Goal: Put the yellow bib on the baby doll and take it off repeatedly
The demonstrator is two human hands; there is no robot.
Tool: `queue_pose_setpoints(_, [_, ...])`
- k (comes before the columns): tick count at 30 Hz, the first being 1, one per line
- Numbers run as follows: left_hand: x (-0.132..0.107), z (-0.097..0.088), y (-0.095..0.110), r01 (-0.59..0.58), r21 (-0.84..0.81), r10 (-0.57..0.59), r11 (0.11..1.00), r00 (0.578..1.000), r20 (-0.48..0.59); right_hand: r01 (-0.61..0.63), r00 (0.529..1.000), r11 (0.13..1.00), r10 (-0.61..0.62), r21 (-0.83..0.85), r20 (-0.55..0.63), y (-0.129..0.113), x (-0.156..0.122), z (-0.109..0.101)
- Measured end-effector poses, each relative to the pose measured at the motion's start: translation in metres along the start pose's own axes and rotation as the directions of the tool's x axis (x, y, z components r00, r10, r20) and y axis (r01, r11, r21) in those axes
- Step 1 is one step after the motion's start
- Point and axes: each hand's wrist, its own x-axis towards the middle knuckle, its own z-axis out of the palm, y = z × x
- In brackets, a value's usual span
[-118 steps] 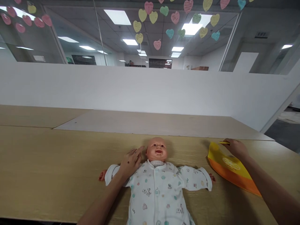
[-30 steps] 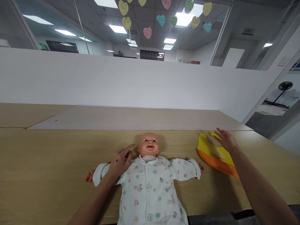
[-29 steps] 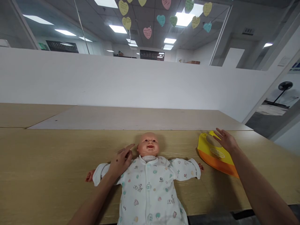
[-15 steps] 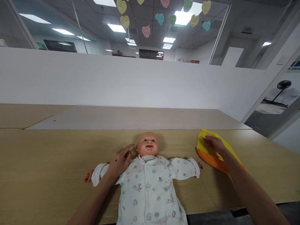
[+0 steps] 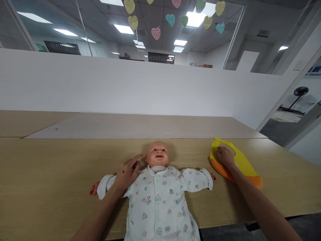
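A baby doll (image 5: 157,190) in a white printed sleepsuit lies on its back on the wooden table (image 5: 50,174), arms spread. My left hand (image 5: 127,172) rests open on the doll's shoulder, fingers pointing toward its head. A yellow and orange bib (image 5: 240,164) lies to the right of the doll. My right hand (image 5: 225,157) sits on the bib's left part with its fingers curled down onto it.
A white partition wall (image 5: 125,87) runs behind the table, with glass above it carrying paper hearts (image 5: 155,33). A paler board (image 5: 140,126) lies at the table's back. The table's front edge is at bottom right, with dark floor (image 5: 276,130) beyond.
My right hand has dropped from hovering over the bib's top to pressing on its left part, fingers curling in. The bib shifted slightly. The left hand stayed on the doll.
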Motion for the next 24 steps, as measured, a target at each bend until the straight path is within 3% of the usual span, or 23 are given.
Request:
queue_pose_setpoints(4, [0.000, 0.000, -0.001, 0.013, -0.003, -0.013, 1.000, 1.000, 0.012, -0.022, 0.998, 0.986, 0.031, -0.166, 0.054, -0.008, -0.008, 0.000])
queue_pose_setpoints(8, [0.000, 0.000, -0.001, 0.001, 0.013, -0.001, 1.000, 1.000, 0.003, -0.105, 0.988, 0.983, 0.121, -0.148, 0.100, -0.013, -0.012, -0.004])
queue_pose_setpoints(24, [0.000, 0.001, 0.000, -0.017, 0.006, 0.018, 1.000, 1.000, -0.021, -0.147, 0.984, 0.978, 0.160, -0.148, 0.082, -0.010, -0.011, -0.001])
